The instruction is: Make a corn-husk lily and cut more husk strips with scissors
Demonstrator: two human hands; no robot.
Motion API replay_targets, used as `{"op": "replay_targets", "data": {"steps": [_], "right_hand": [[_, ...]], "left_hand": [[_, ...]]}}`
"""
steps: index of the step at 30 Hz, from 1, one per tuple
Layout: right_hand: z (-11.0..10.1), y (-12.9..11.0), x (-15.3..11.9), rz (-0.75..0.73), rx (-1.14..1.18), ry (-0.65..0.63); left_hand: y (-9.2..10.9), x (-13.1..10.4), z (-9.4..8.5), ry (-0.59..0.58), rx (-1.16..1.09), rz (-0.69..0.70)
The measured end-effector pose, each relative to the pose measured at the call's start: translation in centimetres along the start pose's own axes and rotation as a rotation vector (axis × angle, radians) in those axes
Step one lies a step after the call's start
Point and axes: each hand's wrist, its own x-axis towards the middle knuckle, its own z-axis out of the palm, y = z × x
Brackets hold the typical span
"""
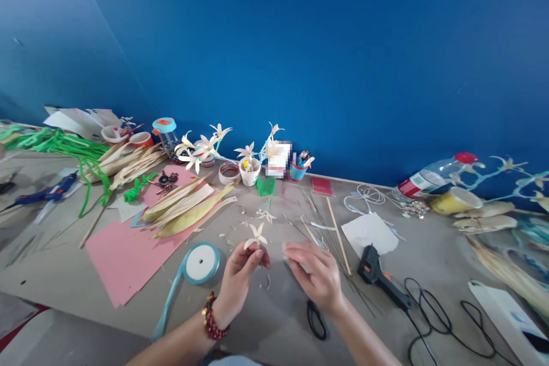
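- Left of our fingers, a ribbon spool point(201, 263) lies on the worktop point(64, 274) beside pink paper point(124, 251).
- Our left hand point(238, 281) pinches a pale flower point(256, 236) by its stem, fingers closed, bloom above them.
- Our right hand point(319, 276) curls loosely; we cannot tell what it holds.
- Right of it lies a glue gun point(380, 276).

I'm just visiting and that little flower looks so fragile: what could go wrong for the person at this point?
The left hand pinches a small pale flower by its stem; a tighter squeeze might bend the thin petals. The black glue gun lies close beside the right hand, with its cord looped across the table, so a sleeve or wrist could snag it. Loose thin sticks near the right hand could get swept off.
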Motion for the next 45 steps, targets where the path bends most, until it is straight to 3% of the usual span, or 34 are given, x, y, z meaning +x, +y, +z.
{"op": "replay_targets", "data": {"steps": [5,10,13,17,23,28,34,45], "right_hand": [[0.0,-1.7,-1.6,-0.106,0.074,0.064],[0.7,-2.3,-1.9,-0.002,0.139,0.1],[1.4,-2.9,-2.0,0.174,0.36,0.159],[2.7,-3.5,-2.6,0.539,0.81,0.259],[3.6,-4.0,-2.8,0.857,1.139,0.234],[3.2,-3.9,-2.6,0.93,1.182,0.197],[2.1,-3.8,-1.8,0.904,1.135,0.234],[2.3,-3.8,-1.3,1.11,1.233,0.26]], "left_hand": [[0.9,-0.5,0.5,-0.123,-0.03,-0.033],[1.8,-0.9,0.3,-0.201,0.031,-0.045],[1.9,-0.9,0.4,-0.268,-0.053,-0.1],[1.8,-0.6,0.7,-0.28,-0.128,-0.144],[2.1,-0.7,0.8,-0.231,-0.047,-0.147],[2.3,-0.3,0.8,-0.18,-0.213,-0.277],[2.2,0.3,0.6,-0.142,-0.308,-0.448],[1.6,0.5,0.3,-0.157,-0.312,-0.393]]}}
